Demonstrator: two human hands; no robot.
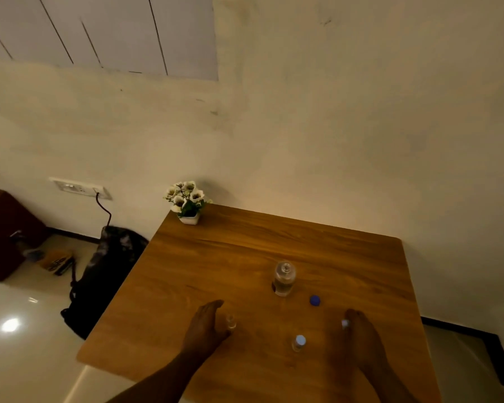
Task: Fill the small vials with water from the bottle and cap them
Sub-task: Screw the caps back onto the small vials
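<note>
Low in the frame, your left hand [205, 324] lies open beside a tiny uncapped vial [231, 322]; your right hand [361, 330] pinches a white cap [345, 324]. The vial looks light, slippery and tippy, so hold its sides.

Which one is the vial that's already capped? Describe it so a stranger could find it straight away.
On the wooden table, look near the front edge, between the two hands. A small clear glass vial stands there, nearer than the open clear water bottle. It alone wears a white cap.
</note>
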